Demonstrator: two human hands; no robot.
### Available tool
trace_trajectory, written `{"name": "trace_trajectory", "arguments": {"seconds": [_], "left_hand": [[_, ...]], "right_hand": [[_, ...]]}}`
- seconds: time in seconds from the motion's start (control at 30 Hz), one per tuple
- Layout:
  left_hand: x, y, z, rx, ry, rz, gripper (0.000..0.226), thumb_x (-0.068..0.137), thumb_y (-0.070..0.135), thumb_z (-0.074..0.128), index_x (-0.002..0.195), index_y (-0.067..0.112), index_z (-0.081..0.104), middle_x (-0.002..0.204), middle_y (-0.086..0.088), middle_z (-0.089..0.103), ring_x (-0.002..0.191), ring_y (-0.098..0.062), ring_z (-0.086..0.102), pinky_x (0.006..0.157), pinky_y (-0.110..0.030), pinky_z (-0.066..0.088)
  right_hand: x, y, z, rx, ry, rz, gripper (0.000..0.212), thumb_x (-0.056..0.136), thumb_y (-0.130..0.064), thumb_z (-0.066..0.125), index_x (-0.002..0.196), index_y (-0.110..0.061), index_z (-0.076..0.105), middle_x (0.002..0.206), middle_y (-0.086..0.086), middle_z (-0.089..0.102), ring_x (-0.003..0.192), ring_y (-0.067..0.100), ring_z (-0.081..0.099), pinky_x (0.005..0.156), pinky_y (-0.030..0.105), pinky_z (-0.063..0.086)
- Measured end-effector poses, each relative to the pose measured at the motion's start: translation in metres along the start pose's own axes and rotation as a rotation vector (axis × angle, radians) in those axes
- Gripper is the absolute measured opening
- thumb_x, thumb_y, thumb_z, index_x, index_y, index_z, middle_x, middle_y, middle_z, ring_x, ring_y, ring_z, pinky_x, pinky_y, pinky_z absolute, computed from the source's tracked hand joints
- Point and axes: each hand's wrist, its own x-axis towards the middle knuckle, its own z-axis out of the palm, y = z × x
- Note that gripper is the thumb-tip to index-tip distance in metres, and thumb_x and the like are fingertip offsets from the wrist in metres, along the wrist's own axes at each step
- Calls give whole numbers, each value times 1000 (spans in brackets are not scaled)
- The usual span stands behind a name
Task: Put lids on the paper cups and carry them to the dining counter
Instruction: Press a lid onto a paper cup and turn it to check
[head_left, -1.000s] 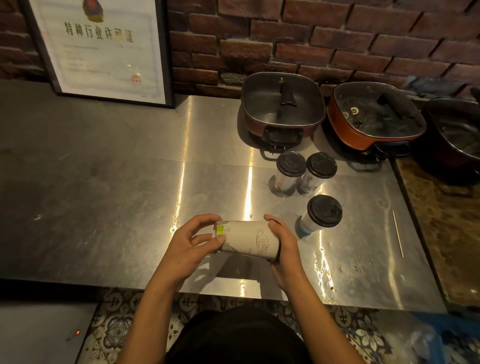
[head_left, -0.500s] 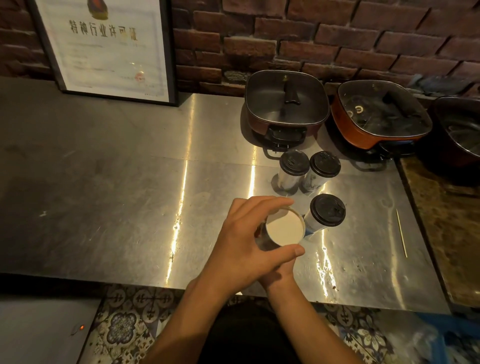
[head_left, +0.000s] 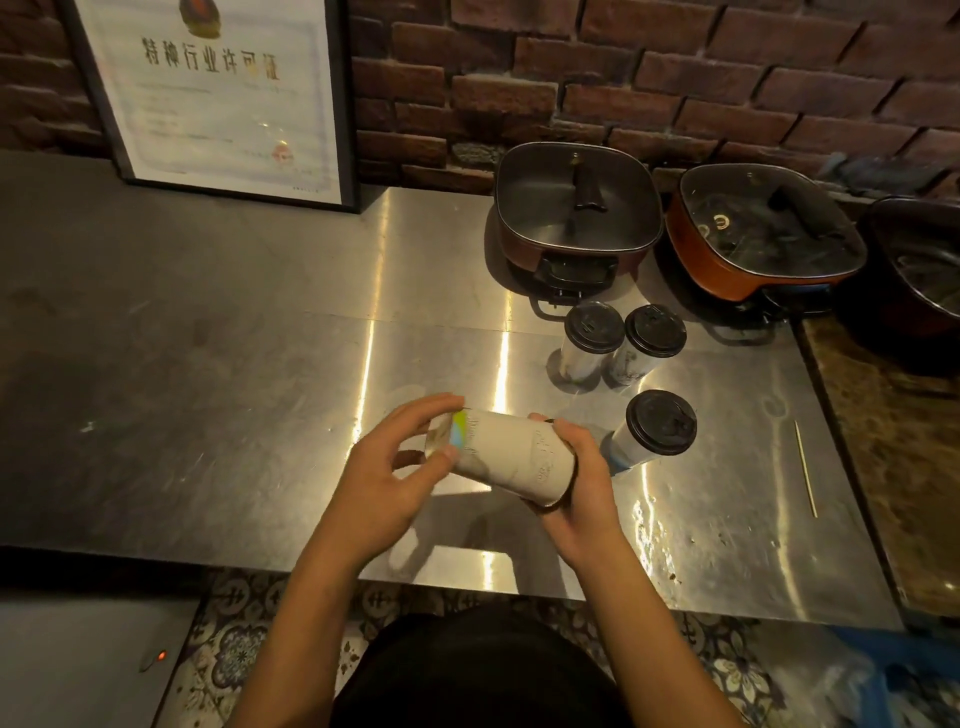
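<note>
Head view: both hands hold 1 paper cup (head_left: 511, 457) sideways above the steel counter (head_left: 208, 415), near its front edge. The left hand (head_left: 387, 486) has its fingers (head_left: 434, 408) curled around the cup's base end, thumb under, fingertips over the top. The right hand (head_left: 582, 488) wraps the cup's mouth end, palm cupped over it; a dark rim edge shows at the palm, but I cannot tell if a lid sits there. The cup is white with a faint print and a green-yellow patch next to the left fingertips. It is lifted clear of the counter, with its shadow below.

Just right of the right-hand fingers stands 1 lidded cup (head_left: 652, 431) with a black lid, close but not touching. Beyond the fingers, farther back, 2 more lidded cups (head_left: 621, 343) stand side by side, touching or nearly so, both with black lids. All 3 are upright on the counter.

Behind that pair sits a square pot with a glass lid (head_left: 574, 208); right of it is an orange-red pot (head_left: 758, 234), tilted, also with a glass lid. A third dark pot (head_left: 919, 260) is cut by the right edge. A thin wooden stick (head_left: 805, 467) lies on the counter well right of the right hand. A framed certificate (head_left: 213, 88) leans on the brick wall (head_left: 675, 67), far back-left of the left fingers. Patterned floor tiles (head_left: 234, 649) show below the counter edge.
</note>
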Motion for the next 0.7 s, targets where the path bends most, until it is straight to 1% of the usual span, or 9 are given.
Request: {"name": "trace_trajectory", "arguments": {"seconds": [0.07, 0.1, 0.2, 0.3, 0.37, 0.43, 0.53, 0.63, 0.7], "left_hand": [[-2, -18, -5, 66, 72, -76, 38, 95, 8, 68, 122, 34, 70, 139, 13, 61, 126, -6, 57, 101, -36, 56], [-3, -26, -5, 115, 103, -113, 36, 93, 7, 70, 121, 31, 72, 141, 10, 59, 128, -8, 56, 103, -38, 54], [-11, -42, -2, 223, 144, -145, 32, 89, 13, 76, 118, 25, 75, 143, 6, 55, 130, -11, 52, 105, -36, 49], [-17, -46, 3, 212, 133, -124, 30, 92, 22, 73, 118, 37, 71, 132, 18, 59, 120, 4, 55, 98, -23, 49], [-18, -47, 3, 118, 100, -172, 29, 97, 33, 66, 120, 49, 63, 124, 29, 58, 113, 16, 55, 89, -8, 48], [-14, -53, -1, 44, 102, -242, 30, 98, 43, 60, 127, 50, 60, 124, 31, 59, 111, 20, 55, 82, -1, 45], [-7, -71, -15, -104, 157, -322, 36, 98, 40, 62, 134, 40, 61, 128, 23, 64, 118, 6, 60, 91, -11, 46], [1, -88, -33, -228, 217, -373, 31, 98, 24, 66, 127, 37, 64, 127, 9, 70, 122, -11, 65, 100, -30, 53], [6, -98, -46, -271, 249, -407, 32, 97, 17, 67, 125, 33, 67, 125, 5, 72, 118, -16, 67, 102, -38, 55]], "right_hand": [[2, 0, 8, -258, 114, -88, 36, 75, -40, 72, 106, -22, 74, 105, 8, 70, 92, 23, 70, 61, 36, 55], [2, 2, 13, -369, 133, -128, 40, 75, -43, 72, 111, -24, 72, 110, 6, 70, 96, 21, 69, 62, 35, 56], [5, 14, 27, -680, 164, -277, 41, 81, -46, 75, 116, -30, 65, 114, -5, 66, 104, 13, 65, 78, 32, 60], [12, 27, 44, -966, 169, -401, 44, 86, -48, 76, 123, -33, 59, 115, -10, 61, 102, 6, 59, 76, 14, 44], [19, 39, 57, -1072, 130, -394, 52, 86, -54, 73, 129, -31, 56, 120, -7, 58, 106, 9, 57, 77, 12, 40], [27, 49, 68, -1143, 72, -349, 58, 88, -60, 67, 136, -31, 53, 126, -5, 56, 110, 10, 55, 81, 16, 41], [40, 66, 82, -1182, -24, -299, 54, 94, -57, 58, 141, -30, 53, 135, -1, 57, 111, 10, 53, 82, 14, 38], [52, 78, 90, -1155, -57, -271, 41, 101, -40, 55, 141, -28, 57, 140, 1, 59, 121, 16, 56, 95, 22, 42], [58, 85, 95, -1120, -60, -247, 37, 102, -28, 56, 138, -27, 61, 139, 1, 63, 119, 15, 58, 96, 23, 46]]}}
